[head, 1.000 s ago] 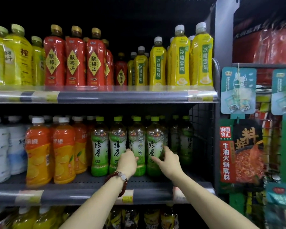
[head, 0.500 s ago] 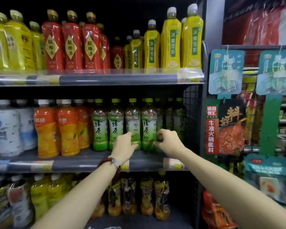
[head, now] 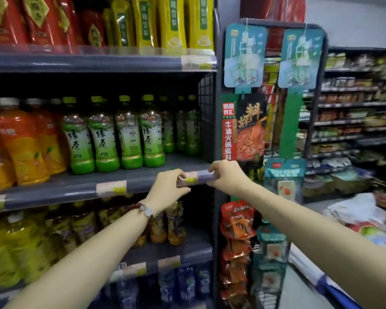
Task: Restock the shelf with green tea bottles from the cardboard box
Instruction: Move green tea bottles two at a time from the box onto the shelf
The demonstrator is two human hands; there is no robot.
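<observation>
grey shelf (head: 143, 178), green tea bottles (head: 127, 134), orange bottles (head: 22, 143)

green tea bottles (head: 103, 139) stand in rows on the middle shelf (head: 54, 188), four at the front and more behind toward the right end, with orange drink bottles (head: 20, 143) to their left. the left hand (head: 167, 188) and right hand (head: 226, 175) sit at the shelf's front edge, either side of a price tag (head: 191, 176). a rack of hanging snack packets (head: 245, 130) stands just right of the shelf; further shelving (head: 354, 112) lies behind it.
</observation>
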